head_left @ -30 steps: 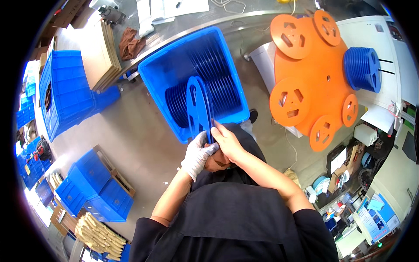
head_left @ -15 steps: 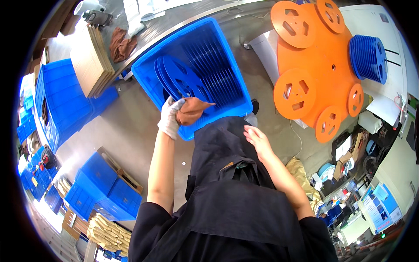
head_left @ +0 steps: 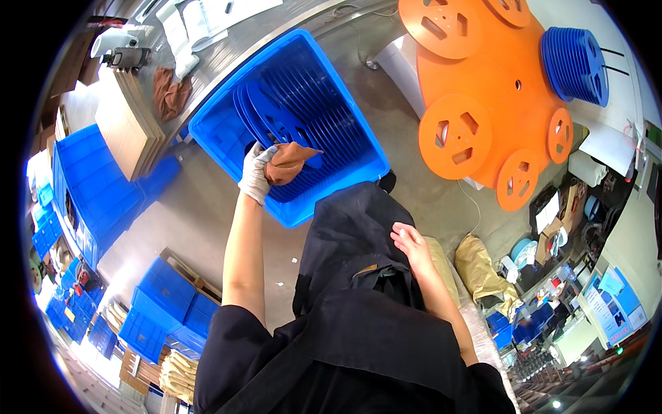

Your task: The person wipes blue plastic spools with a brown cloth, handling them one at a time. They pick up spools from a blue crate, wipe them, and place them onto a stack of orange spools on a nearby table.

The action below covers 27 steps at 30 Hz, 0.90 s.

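while the left hand, in a white glove, closes its grip on a crumpled brown cloth, that cloth is pressed against the row of flat blue plastic reels standing on edge inside the big blue plastic crate. the gloved fingers are mostly hidden by the cloth, so how tightly they curl is hard to tell. the bare right hand lies loosely spread on the black apron, holding nothing, well apart from the crate. orange reels lie to the right.

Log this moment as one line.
left hand: gloved, holds brown cloth on blue reels | blue crate | right hand: bare, on black apron
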### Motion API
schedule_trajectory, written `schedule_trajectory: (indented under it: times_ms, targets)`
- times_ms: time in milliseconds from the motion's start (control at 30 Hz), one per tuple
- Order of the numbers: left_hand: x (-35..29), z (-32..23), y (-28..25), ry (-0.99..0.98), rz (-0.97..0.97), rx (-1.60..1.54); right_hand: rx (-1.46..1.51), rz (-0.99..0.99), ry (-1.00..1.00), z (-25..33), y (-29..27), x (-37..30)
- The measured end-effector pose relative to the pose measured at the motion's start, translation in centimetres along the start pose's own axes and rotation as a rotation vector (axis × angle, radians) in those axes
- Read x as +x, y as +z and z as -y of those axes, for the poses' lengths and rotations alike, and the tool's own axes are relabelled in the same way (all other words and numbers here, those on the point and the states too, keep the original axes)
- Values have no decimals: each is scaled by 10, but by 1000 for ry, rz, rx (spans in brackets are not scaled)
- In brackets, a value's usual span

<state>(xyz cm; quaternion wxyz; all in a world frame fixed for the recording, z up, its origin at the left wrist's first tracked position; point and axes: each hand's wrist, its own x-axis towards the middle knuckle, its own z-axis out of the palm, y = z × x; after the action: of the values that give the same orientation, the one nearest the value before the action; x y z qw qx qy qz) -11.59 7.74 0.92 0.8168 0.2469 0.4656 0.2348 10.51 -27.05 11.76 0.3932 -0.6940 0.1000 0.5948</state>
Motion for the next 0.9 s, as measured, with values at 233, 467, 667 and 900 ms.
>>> schedule_trajectory:
  times_ms: [233, 467, 667, 900]
  targets:
    - [24, 35, -24, -67, -66, 171, 36, -49, -15, -8, -17, -5]
    - [-1, 32, -21, 1, -135, 119, 35, -50, -37, -10, -26, -10]
    - [-43, 1, 16, 73, -76, 32, 35, -53, -38, -16, -32, -9]
    - [-30, 12, 11, 68, -57, 43, 30, -46, -30, -25, -30, -12]
